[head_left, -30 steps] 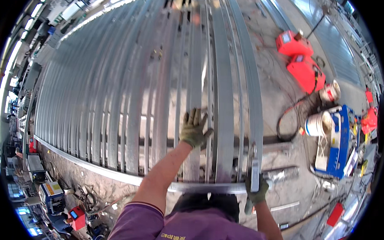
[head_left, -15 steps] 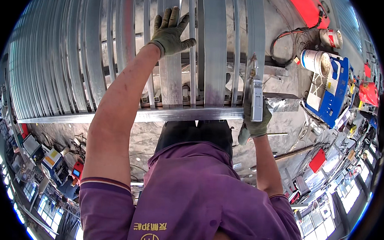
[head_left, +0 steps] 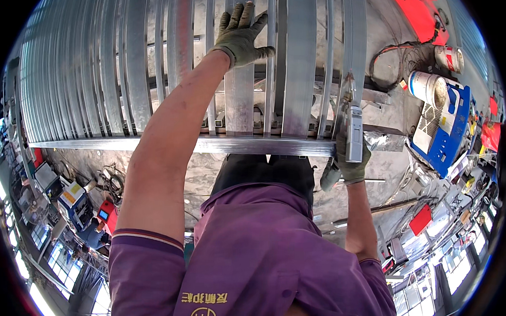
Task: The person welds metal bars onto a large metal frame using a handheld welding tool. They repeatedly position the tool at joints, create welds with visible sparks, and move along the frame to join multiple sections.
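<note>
A row of long grey metal bars runs away from me, meeting a metal crossbar at the near end. My left hand, in a dark green glove, rests on the bars with its fingers spread. To the right, my gloved right hand is closed round a grey hand-held power tool. Its narrow metal tip points away from me, over or beside the rightmost bar; I cannot tell whether they touch. The tool hides much of the right palm and fingers.
On the floor at right are a white bucket, another bucket and a blue-and-white machine. Cables curl near a red panel. At lower left stand a blue-and-white machine and a red box.
The view has shifted slightly, so the bars and both hands appear a little further right. Against the bars, the hands and the power tool show no clear movement.
</note>
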### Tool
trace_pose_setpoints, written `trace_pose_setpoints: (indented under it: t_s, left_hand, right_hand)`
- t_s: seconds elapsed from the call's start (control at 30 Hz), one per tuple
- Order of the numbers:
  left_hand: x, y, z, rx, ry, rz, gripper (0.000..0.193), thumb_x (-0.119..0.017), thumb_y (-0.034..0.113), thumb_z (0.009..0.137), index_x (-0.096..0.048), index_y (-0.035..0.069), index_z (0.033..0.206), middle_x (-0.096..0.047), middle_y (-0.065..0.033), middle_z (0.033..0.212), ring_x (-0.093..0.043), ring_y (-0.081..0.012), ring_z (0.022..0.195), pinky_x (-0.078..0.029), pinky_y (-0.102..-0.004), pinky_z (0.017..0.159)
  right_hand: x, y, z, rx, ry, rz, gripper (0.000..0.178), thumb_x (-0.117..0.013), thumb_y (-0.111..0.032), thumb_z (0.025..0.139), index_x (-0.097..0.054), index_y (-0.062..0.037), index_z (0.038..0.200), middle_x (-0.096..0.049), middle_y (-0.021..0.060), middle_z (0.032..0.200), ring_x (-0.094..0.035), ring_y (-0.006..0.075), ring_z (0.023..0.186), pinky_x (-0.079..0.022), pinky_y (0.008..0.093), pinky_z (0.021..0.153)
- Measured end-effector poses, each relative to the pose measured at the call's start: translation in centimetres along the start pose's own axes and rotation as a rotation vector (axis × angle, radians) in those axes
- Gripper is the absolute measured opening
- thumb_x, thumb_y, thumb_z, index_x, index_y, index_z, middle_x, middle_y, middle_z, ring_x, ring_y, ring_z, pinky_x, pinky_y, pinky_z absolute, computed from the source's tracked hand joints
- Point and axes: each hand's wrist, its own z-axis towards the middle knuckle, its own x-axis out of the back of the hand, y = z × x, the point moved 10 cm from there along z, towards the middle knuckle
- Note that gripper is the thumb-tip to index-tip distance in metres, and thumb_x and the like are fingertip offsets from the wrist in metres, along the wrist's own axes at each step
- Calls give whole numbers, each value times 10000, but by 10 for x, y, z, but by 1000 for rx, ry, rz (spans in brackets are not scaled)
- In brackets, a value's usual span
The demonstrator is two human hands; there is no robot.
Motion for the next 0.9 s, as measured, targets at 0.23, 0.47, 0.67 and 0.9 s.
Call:
trace_pose_setpoints:
  t_s: [0.23,0.47,0.67,0.9]
  left_hand:
    - [-4,-3,2,15,33,-15,1068,-600,871,953,-263,311,1799,-22,-132,1899,70,-303,1753,4,-520,1413]
    - [2,0,-1,27,-13,-44,1049,-585,873,957,-294,306,1791,-26,-118,1900,82,-287,1752,4,-506,1417]
    - [2,-2,-3,3,59,-26,1041,-589,879,954,-310,319,1786,-22,-134,1899,84,-294,1752,6,-502,1415]
    - [6,3,-1,70,-58,54,1007,-564,863,979,-230,381,1799,-2,-102,1903,71,-298,1753,-1,-512,1414]
  right_hand:
    - [30,-37,-3,-33,-124,-186,342,-759,-169,1095,-707,-77,1420,-747,-3,1048,-698,120,879,-573,296,752]
    - [34,-49,3,-178,-231,-13,294,-756,-189,1099,-702,-81,1367,-694,-22,895,-634,59,738,-521,280,633]
    - [25,-70,15,-159,-402,-53,201,-768,-193,1090,-737,-59,1237,-718,-16,903,-653,98,755,-528,294,647]
    - [-14,-154,47,59,-962,-293,368,-829,-121,1018,-747,-19,1362,-809,74,1155,-748,155,1009,-598,331,877]
